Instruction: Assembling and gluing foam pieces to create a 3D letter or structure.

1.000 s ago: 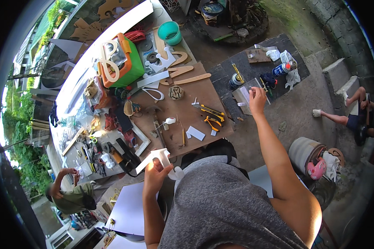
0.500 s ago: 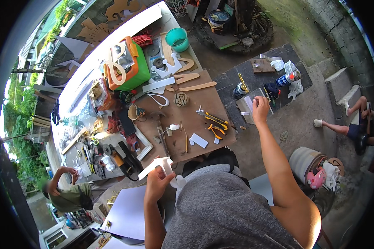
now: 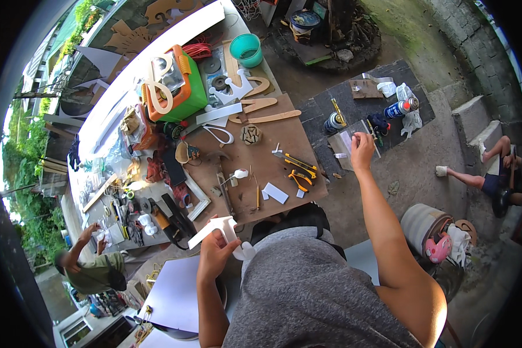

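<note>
My left hand (image 3: 213, 258) is closed round a white cut-out piece shaped like a letter (image 3: 219, 228), close to my waist on the left. Its flat arm points left and a curled end rests near my shirt. My right hand (image 3: 362, 152) reaches out over the low dark board (image 3: 325, 114) on the right, fingertips pinched together. Whatever they hold, if anything, is too small to make out. Beside them lie a flat sheet with pale strips (image 3: 345, 139) and a small dark bundle (image 3: 378, 123). A spray can (image 3: 333, 123) and a blue can (image 3: 397, 109) stand nearby.
On the brown worktable lie a utility knife (image 3: 296, 163), orange pliers (image 3: 300, 181), a hammer (image 3: 223, 185) and white offcuts (image 3: 275, 193). A green-and-orange box (image 3: 182, 95) and teal bucket (image 3: 246, 51) are farther back. One person (image 3: 95, 269) works at left; another (image 3: 496, 180) sits at right.
The view has shifted slightly. My left hand still holds the white piece, and my right hand stays over the board with barely any movement. The person at left has moved their arms.
</note>
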The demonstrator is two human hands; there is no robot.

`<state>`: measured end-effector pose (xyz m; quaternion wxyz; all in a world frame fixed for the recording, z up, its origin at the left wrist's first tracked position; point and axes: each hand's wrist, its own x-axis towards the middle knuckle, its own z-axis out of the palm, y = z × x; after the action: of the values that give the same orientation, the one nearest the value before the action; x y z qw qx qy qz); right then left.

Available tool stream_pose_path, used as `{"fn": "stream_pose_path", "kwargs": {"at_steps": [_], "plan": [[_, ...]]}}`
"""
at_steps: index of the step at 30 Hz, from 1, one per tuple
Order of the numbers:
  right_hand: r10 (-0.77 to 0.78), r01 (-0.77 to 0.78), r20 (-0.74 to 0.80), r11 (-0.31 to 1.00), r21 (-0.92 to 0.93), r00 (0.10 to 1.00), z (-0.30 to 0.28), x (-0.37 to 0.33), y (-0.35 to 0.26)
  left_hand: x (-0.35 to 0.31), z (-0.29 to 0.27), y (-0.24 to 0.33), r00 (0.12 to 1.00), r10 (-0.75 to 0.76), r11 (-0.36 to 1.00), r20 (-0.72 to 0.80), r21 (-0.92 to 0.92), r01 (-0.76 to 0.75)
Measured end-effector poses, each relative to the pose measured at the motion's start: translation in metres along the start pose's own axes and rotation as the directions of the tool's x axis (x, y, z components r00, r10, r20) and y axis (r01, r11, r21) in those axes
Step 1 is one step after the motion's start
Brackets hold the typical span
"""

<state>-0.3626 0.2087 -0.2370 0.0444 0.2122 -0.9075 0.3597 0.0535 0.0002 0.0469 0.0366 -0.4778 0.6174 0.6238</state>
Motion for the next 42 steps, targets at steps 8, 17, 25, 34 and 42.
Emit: {"fn": "stream_pose_path", "kwargs": {"at_steps": [8,17,25,34,42], "plan": [[0.047,-0.044,0.026,0.994,-0.104,0.999,-0.005,-0.001,-0.009,0.000,-0.002,0.002,1.000,-0.018,1.000,0.012,-0.023,0.019],[0.022,-0.022,-0.046,1.000,0.001,0.999,-0.019,0.014,-0.064,-0.003,-0.010,-0.010,1.000,0.020,0.987,0.010,0.159,-0.021],[-0.559,-0.323,0.603,0.522,0.789,0.569,-0.085,-0.014,-0.305,-0.003,-0.026,0.051,0.913,0.064,0.993,0.403,0.069,-0.100],[-0.765,-0.807,0.644,0.377,0.455,0.006,-0.071,-0.047,-0.383,-0.010,-0.052,0.052,0.866,0.006,0.955,0.501,0.253,-0.153],[-0.565,-0.733,0.813,0.494,0.468,0.139,-0.079,-0.063,-0.400,-0.025,-0.065,0.028,0.956,0.241,0.968,0.165,0.032,-0.250]]}}
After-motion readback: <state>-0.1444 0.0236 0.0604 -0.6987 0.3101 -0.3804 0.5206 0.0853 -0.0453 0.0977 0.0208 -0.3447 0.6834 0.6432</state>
